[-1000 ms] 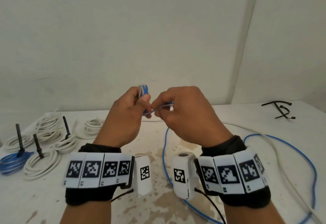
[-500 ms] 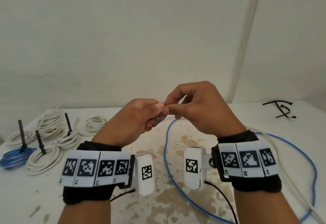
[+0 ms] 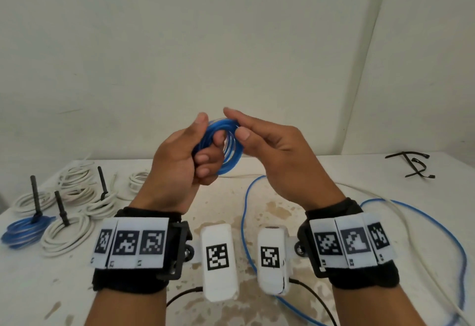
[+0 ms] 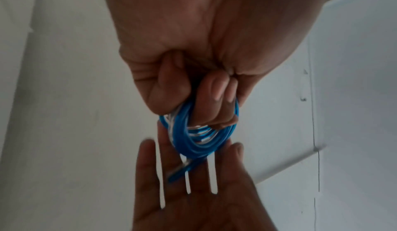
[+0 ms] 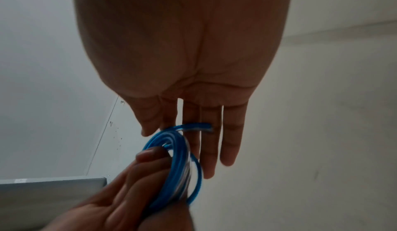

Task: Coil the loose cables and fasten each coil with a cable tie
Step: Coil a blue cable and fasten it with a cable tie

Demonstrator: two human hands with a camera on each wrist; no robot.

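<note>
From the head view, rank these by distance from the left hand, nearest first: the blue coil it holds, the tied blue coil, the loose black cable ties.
1. Blue coil: gripped in the left hand itself.
2. Tied blue coil: on the table's left edge.
3. Loose black cable ties: far right, at the table's back.

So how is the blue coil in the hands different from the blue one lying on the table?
The held coil is up in the air, gripped by the left hand, and looks small and tight. The table coil lies flat, looks wider, and has a black tie standing up from it; no tie shows on the held one. Both are blue cable.
</note>
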